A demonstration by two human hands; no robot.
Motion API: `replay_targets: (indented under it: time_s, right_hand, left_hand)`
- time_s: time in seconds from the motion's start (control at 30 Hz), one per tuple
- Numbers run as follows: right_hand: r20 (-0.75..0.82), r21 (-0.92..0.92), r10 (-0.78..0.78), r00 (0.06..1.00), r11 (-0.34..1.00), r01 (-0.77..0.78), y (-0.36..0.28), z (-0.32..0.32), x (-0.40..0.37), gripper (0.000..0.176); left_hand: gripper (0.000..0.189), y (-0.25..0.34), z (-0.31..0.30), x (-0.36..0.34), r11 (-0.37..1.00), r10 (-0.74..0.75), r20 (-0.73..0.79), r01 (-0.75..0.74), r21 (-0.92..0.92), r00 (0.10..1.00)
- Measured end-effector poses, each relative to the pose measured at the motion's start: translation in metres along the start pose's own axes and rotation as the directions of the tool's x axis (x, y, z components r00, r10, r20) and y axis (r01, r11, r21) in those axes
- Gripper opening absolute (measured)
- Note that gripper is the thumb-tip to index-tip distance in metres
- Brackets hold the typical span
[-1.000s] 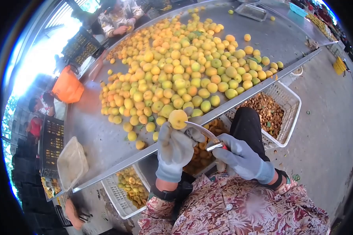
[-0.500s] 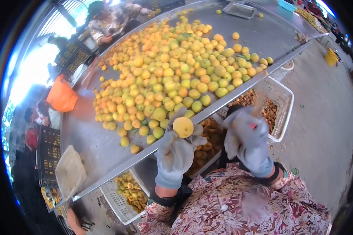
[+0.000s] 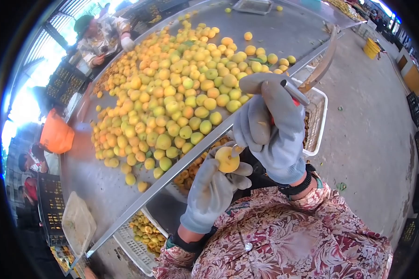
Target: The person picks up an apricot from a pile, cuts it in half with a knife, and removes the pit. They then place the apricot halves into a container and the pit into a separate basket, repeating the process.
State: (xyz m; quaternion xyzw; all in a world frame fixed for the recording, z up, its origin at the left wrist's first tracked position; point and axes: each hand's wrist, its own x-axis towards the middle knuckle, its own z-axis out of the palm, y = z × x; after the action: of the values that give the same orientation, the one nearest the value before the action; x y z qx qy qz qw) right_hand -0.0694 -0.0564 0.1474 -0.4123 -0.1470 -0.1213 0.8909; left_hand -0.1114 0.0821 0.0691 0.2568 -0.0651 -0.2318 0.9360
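Right hand [image 3: 272,125] has swung up since 0.5 s ago. Its fist is closed round the curved knife [image 3: 322,65], blade up past the steel table's [image 3: 97,186] near edge. Left hand [image 3: 214,186] pinches one apricot [image 3: 228,159] at the fingertips, just off that edge and touching the right glove. My read: present the seam to the blade, keep the thumb clear, cut round the stone.

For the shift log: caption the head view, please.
Left hand holds a yellow fruit; right hand grips a curved knife beside a fruit-piled table.
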Motion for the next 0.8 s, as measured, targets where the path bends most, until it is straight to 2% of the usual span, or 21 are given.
replay_targets:
  time_s: [0.1,0.17,0.2,0.27,0.3,0.37,0.4,0.5,0.53,0.67,0.7,0.73,0.77,0.8]
  right_hand:
    - [0.038,-0.054,-0.020,0.999,0.998,0.022,0.005,-0.007,0.001,0.034]
    - [0.121,-0.126,-0.125,0.985,0.982,0.140,0.009,-0.011,0.001,0.031]
    - [0.120,-0.126,-0.124,0.985,0.982,0.140,0.006,-0.010,0.000,0.031]
    - [0.073,-0.197,0.020,0.997,0.980,-0.006,0.000,-0.006,-0.004,0.026]
    - [0.073,-0.197,0.020,0.997,0.980,-0.005,0.005,-0.006,-0.006,0.026]
    - [0.151,-0.393,-0.323,0.934,0.848,0.356,0.022,-0.007,-0.009,0.024]
    - [0.152,-0.393,-0.321,0.935,0.848,0.355,0.025,-0.010,-0.010,0.024]
    - [0.227,-0.579,-0.164,0.960,0.770,0.269,0.026,-0.021,-0.012,0.022]
    - [0.082,-0.216,0.044,0.996,0.976,-0.026,0.023,-0.016,-0.010,0.025]
    - [0.107,-0.243,0.007,0.994,0.970,0.020,0.024,-0.017,-0.008,0.029]
    - [0.124,-0.079,0.164,0.979,0.985,-0.155,0.020,-0.018,-0.003,0.031]
    - [0.166,0.083,0.310,0.936,0.941,-0.327,0.016,-0.021,0.002,0.033]
    - [0.163,0.085,0.310,0.937,0.941,-0.326,0.019,-0.028,0.004,0.033]
    - [0.376,0.442,0.254,0.891,0.796,-0.414,0.025,-0.039,0.004,0.029]
  left_hand:
    - [0.045,-0.001,0.004,0.000,0.999,0.019,-0.028,-0.018,0.036,0.999]
    - [0.045,-0.002,0.005,0.001,0.998,0.035,-0.035,-0.034,0.047,0.999]
    - [0.043,-0.002,0.005,0.002,0.999,0.030,-0.033,-0.029,0.043,0.999]
    - [0.042,-0.003,0.006,0.003,0.999,0.024,-0.032,-0.023,0.040,0.999]
    - [0.042,-0.005,0.007,0.003,0.998,0.046,-0.057,-0.044,0.039,0.997]
    - [0.041,-0.008,0.009,0.005,0.997,0.068,-0.083,-0.066,0.037,0.994]
    - [0.041,-0.009,0.012,0.006,0.995,0.096,-0.085,-0.094,0.029,0.992]
    - [0.040,-0.015,0.003,0.007,0.993,0.118,-0.092,-0.120,-0.015,0.989]
    - [0.040,-0.018,-0.001,0.007,0.992,0.111,-0.099,-0.116,-0.049,0.989]
    - [0.042,-0.026,-0.014,0.002,0.996,0.016,-0.159,-0.030,-0.082,0.987]
    - [0.043,-0.026,-0.018,0.001,0.998,-0.016,-0.092,0.011,-0.057,0.996]
    - [0.045,-0.026,-0.020,0.000,0.998,-0.051,-0.024,0.051,-0.028,0.998]
    - [0.045,-0.027,-0.019,0.000,0.998,-0.055,-0.025,0.054,-0.028,0.998]
    - [0.045,-0.025,-0.011,0.001,0.997,-0.037,-0.060,0.033,-0.065,0.998]
